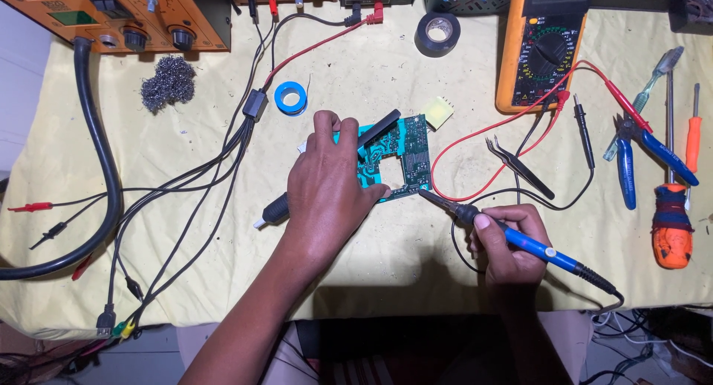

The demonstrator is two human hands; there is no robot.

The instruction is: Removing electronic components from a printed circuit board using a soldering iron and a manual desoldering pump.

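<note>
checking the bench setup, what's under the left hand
The left hand presses on a green circuit board, covering its left part. A black-and-white tool handle sticks out from beneath the palm; its front end is hidden. Under everything lies the yellow table cover.

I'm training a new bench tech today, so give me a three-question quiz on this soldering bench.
1. True or false: the right hand holds the blue-handled soldering iron like a pen.
2. What does the left hand press down on? A) the green circuit board B) the roll of black tape C) the orange multimeter
3. Fill in: the iron's tip sits at the board's lower ______ corner in the picture.

Key
1. True.
2. A, the green circuit board. The roll of black tape and the orange multimeter lie untouched farther up the yellow table cover.
3. Right.
</note>
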